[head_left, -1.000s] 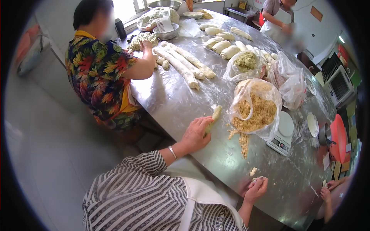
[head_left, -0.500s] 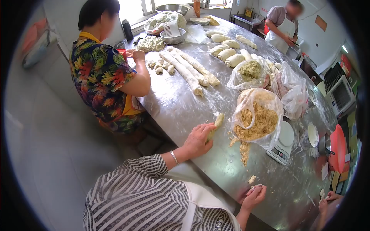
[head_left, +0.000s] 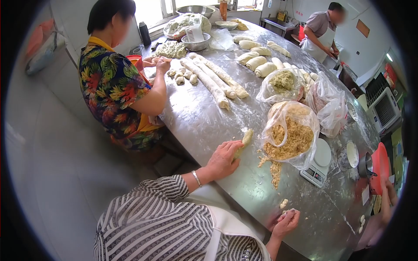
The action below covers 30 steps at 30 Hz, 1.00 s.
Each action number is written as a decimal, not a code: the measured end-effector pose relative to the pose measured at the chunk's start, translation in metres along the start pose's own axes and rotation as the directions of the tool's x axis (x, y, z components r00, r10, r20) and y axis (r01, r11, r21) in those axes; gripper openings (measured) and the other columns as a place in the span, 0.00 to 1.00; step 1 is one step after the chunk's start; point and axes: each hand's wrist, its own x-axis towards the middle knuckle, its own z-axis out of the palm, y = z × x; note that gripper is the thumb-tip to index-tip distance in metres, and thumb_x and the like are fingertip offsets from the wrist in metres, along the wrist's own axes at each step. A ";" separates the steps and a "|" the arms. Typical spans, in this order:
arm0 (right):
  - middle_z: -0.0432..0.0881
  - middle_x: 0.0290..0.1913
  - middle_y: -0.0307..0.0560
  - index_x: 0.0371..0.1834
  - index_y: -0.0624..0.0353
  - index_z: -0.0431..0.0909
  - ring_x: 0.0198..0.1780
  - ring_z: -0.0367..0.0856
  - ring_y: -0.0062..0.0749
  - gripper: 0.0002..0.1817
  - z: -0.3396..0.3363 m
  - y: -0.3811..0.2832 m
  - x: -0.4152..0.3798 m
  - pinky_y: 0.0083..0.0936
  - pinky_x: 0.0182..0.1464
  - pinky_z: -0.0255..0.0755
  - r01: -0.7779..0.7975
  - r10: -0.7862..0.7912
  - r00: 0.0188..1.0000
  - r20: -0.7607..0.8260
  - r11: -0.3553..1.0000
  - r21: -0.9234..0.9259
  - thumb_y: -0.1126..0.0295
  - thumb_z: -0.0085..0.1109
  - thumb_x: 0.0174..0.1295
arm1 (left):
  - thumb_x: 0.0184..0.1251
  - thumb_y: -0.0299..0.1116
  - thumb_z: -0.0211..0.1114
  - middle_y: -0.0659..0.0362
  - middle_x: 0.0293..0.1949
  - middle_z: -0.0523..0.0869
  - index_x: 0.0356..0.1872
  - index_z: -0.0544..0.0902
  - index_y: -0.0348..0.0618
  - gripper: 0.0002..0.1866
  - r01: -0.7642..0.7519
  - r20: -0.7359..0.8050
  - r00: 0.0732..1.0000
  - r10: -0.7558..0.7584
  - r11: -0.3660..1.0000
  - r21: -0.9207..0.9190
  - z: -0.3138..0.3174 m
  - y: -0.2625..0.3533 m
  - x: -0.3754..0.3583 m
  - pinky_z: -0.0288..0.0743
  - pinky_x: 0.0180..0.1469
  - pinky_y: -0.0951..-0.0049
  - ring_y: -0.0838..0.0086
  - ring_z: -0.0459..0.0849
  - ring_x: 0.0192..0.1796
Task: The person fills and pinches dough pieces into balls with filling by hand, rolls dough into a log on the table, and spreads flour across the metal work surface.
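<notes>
1. Another person's hand (head_left: 387, 191), at the right edge of the frame, has gone from the small dough pieces (head_left: 362, 223) at lower right to the red basin (head_left: 379, 165); the wearer's hands have barely shifted.
2. Just right of centre, a greenish dough roll (head_left: 247, 137) lies on the steel surface (head_left: 244, 185), partly under the left grip (head_left: 223, 159), its free end pointing to the upper right.
3. That grip is closed lightly over the roll, fingers side by side on top, thumb on the lower side.
4. Left arm: reaching in from the lower left, palm down, silver bangle (head_left: 196, 178) at the wrist.
5. Right grip (head_left: 285, 222), lower right: fingers curled, tips pinching a pale dough scrap (head_left: 286, 212), with dough bits (head_left: 284, 203) just above.
6. Bagged crumbly filling (head_left: 289, 137) sits right of the roll, near the kitchen scale (head_left: 318, 163).
</notes>
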 end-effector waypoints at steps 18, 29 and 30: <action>0.71 0.26 0.37 0.32 0.60 0.69 0.20 0.67 0.15 0.16 0.002 -0.004 -0.001 0.19 0.23 0.62 -0.060 0.059 0.998 0.015 0.996 0.064 0.66 0.48 0.82 | 0.63 0.24 0.66 0.46 0.56 0.83 0.64 0.77 0.39 0.26 0.004 -0.116 0.993 -0.017 0.994 -0.111 0.002 -0.005 0.001 0.75 0.65 0.57 0.51 0.81 0.61; 0.73 0.27 0.37 0.34 0.60 0.70 0.21 0.67 0.13 0.14 0.000 0.003 -0.002 0.18 0.23 0.64 -0.066 0.066 0.998 0.000 0.992 0.107 0.67 0.49 0.81 | 0.67 0.29 0.69 0.48 0.57 0.83 0.64 0.77 0.41 0.24 0.057 -0.125 0.989 -0.078 0.984 -0.167 0.007 -0.008 -0.001 0.76 0.64 0.58 0.54 0.81 0.61; 0.73 0.27 0.37 0.34 0.60 0.70 0.21 0.67 0.13 0.14 -0.001 0.004 -0.002 0.18 0.23 0.63 -0.071 0.072 0.997 -0.001 0.991 0.114 0.67 0.49 0.81 | 0.67 0.29 0.69 0.49 0.57 0.83 0.64 0.77 0.42 0.24 0.073 -0.118 0.989 -0.094 0.983 -0.170 0.006 -0.009 -0.001 0.76 0.64 0.57 0.54 0.81 0.62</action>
